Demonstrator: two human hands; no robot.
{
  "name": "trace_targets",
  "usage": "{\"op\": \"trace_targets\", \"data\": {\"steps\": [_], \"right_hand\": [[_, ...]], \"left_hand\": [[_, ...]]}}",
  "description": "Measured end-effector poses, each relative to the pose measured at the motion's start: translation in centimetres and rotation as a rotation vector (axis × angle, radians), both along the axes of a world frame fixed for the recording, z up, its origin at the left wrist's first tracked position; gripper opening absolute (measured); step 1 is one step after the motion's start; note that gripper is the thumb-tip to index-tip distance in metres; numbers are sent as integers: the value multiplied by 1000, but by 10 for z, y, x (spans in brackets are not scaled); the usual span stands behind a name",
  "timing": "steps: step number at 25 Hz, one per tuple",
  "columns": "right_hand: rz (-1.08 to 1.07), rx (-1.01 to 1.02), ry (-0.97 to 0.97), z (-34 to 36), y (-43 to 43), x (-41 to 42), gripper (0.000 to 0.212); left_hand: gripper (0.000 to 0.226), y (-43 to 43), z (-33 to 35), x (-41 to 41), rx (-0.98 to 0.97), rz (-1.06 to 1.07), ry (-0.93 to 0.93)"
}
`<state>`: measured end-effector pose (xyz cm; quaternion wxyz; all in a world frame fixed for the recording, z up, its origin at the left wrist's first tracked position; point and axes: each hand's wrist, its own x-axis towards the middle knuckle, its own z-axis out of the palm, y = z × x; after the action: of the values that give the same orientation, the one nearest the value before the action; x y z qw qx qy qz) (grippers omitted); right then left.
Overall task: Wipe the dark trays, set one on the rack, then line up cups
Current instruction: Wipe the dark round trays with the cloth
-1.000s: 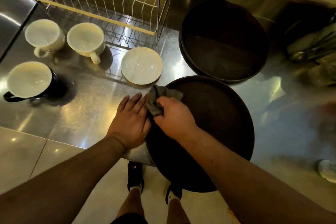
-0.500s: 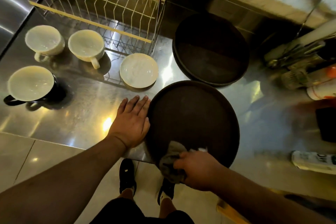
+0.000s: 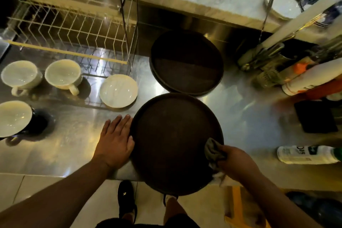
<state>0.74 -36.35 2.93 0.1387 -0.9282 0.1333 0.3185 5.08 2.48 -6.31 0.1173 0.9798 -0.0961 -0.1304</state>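
Note:
A round dark tray point(image 3: 172, 140) lies at the steel counter's front edge, partly overhanging it. My left hand point(image 3: 115, 141) lies flat on the counter, fingers apart, pressing against the tray's left rim. My right hand point(image 3: 235, 161) grips a grey cloth point(image 3: 213, 151) against the tray's right rim. A second dark tray stack point(image 3: 186, 63) sits behind it. The white wire rack point(image 3: 72, 29) stands at the back left. Two white cups point(image 3: 21, 77) point(image 3: 63, 75) and a dark cup with white inside point(image 3: 13, 117) stand at the left.
A white saucer point(image 3: 118, 90) lies in front of the rack. Bottles and a utensil holder point(image 3: 299, 77) crowd the right side, with a lying bottle point(image 3: 307, 154) and a black pad point(image 3: 315, 116). Plates point(image 3: 283, 4) sit on the raised ledge behind.
My right hand swept the cloth from the tray's upper left, along its near edge, to its right rim. My left hand stayed at the left rim.

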Motion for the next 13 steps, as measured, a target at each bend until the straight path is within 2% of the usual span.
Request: {"op": "trace_targets", "data": {"steps": [2,5,7,13], "right_hand": [[-168,180,-68,7,-13,7,18],[-325,425,-212,15,-29,25,25],[-419,561,-264,18,-37,42,30],[-411,647,-345,22,-57,109,35]], "left_hand": [[74,-4,4,2,1,43,31],[77,-16,19,11,1,124,47],[78,-31,30,20,5,107,12],[76,-104,30,97,-21,43,-51]]}}
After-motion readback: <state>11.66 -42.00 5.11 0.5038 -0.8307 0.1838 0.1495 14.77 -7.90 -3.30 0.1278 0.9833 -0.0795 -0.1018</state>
